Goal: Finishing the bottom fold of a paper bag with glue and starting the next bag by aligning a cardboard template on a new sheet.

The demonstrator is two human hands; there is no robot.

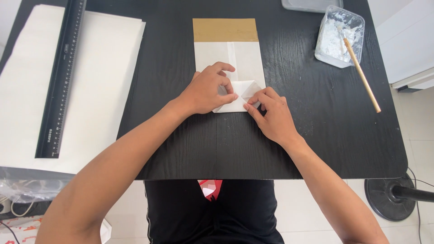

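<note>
Head view, left to right. At far left, a stack of large white paper sheets (99, 86) lies flat on the black wood-grain surface (316, 135), overhanging its left edge; a long black ruler (61, 81) rests lengthwise on the stack, slightly tilted. At centre lies a white paper bag (246, 56), flat, with a brown band across its far end and a central seam running along its length; its near end is folded into angled flaps. The left hand (208, 90) rests on the bag's near left portion, wrist bent inward, fingers (226, 68) curled down and pressing the fold, thumb tip against the paper. Just beside it, the right hand (271, 117) approaches from the lower right, fingertips (253, 101) pinching the edge of the folded flap (246, 89); both hands grasp paper rather than lie released. At upper right, a clear rectangular plastic tub (339, 36) holds white paste, and a wooden stick (361, 74) leans out of it onto the surface. A second clear container (312, 4) is cut off by the top edge.
</note>
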